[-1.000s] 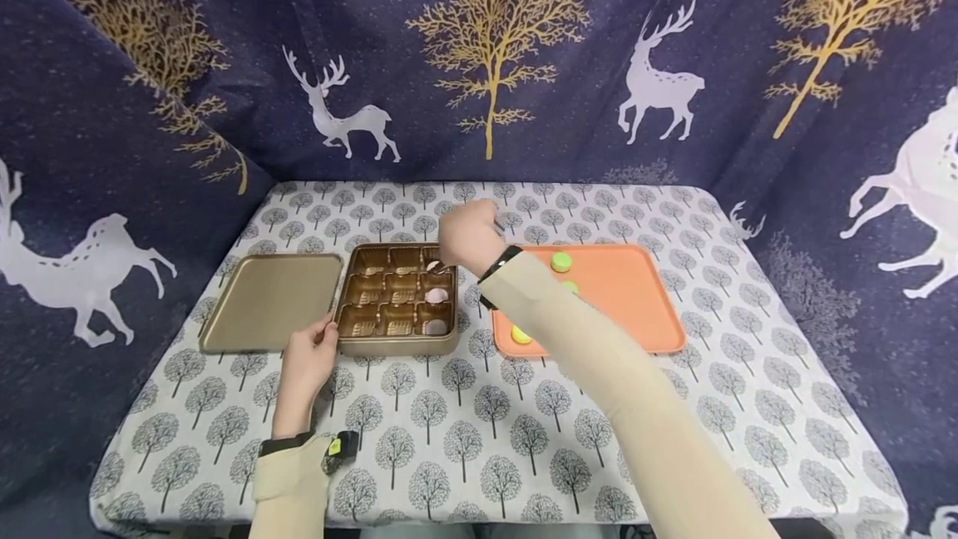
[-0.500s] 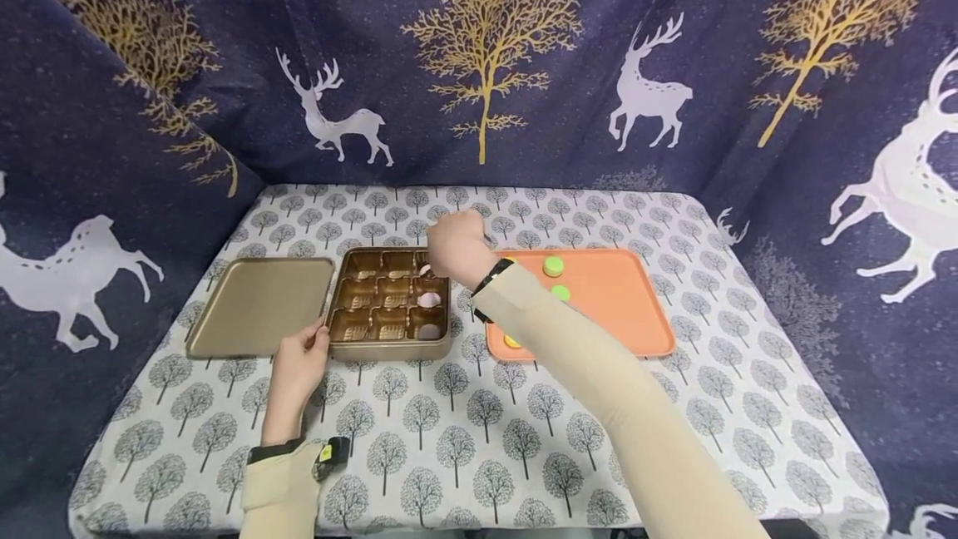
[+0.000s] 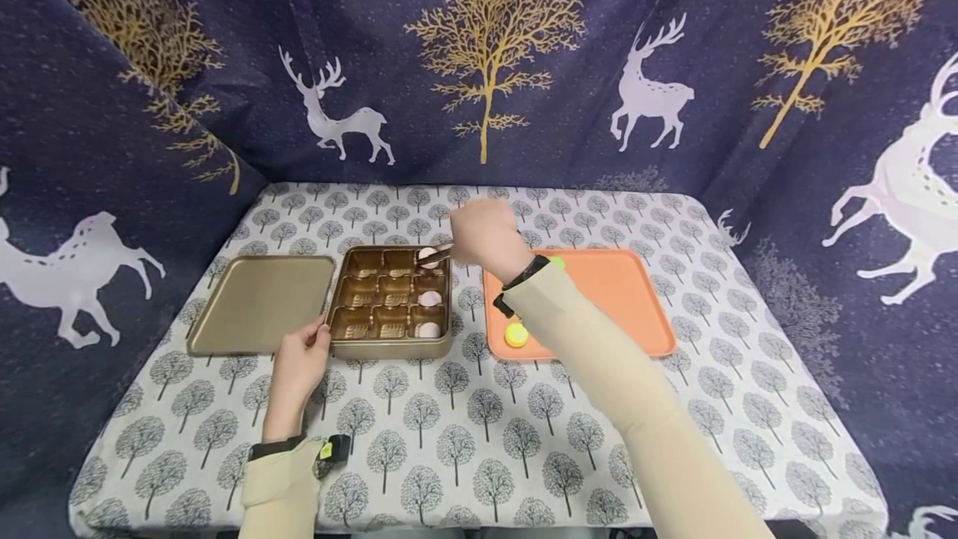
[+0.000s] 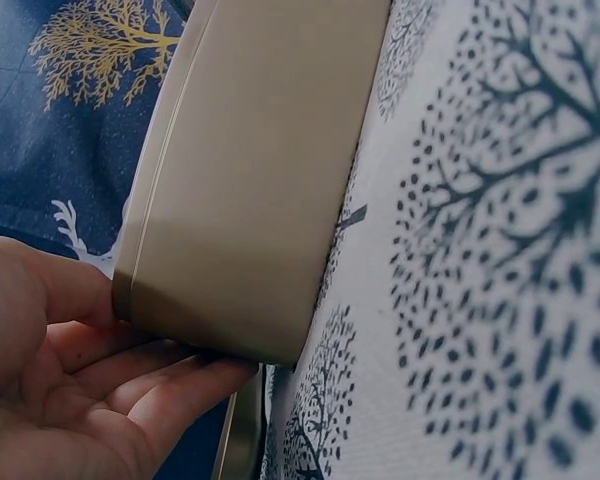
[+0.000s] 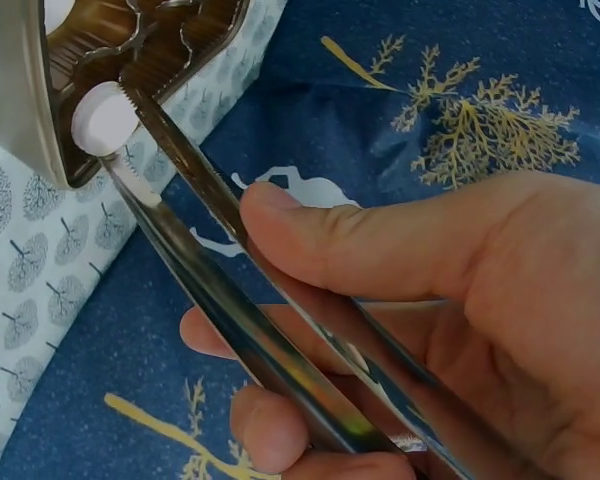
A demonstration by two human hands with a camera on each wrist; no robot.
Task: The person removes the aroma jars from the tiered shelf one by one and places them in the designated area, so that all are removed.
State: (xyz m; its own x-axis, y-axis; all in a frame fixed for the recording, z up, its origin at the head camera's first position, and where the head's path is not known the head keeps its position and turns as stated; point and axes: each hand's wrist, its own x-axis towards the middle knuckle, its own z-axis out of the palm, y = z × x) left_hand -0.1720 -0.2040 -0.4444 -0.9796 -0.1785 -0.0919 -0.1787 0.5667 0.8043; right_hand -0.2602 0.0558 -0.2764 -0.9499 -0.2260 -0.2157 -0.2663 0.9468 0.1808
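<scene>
My left hand [image 3: 301, 360] pinches the near left corner of a gold box [image 3: 389, 351] with brown compartments; the left wrist view shows the thumb at its rim and fingers against the side. My right hand [image 3: 488, 235] holds metal tweezers [image 5: 195, 170] above the box's far right corner. Their tips are at a pale macaron [image 5: 105, 120] in the far right compartment, one tip on each side; whether they squeeze it I cannot tell. Two more pale macarons, a pinkish one [image 3: 430, 299] and a whitish one [image 3: 428, 330], sit in the right column.
An orange tray [image 3: 614, 298] on the right bears a yellow macaron [image 3: 516, 334] and a green macaron [image 3: 557, 263]; my right forearm hides part of it. A flat gold lid or tray [image 3: 262, 306] lies left of the box. Patterned cloth covers the table [image 3: 419, 456].
My right hand has shifted to the right, so the tweezer tips and the far pale macaron now show in the head view. The left hand keeps its grip on the box corner.
</scene>
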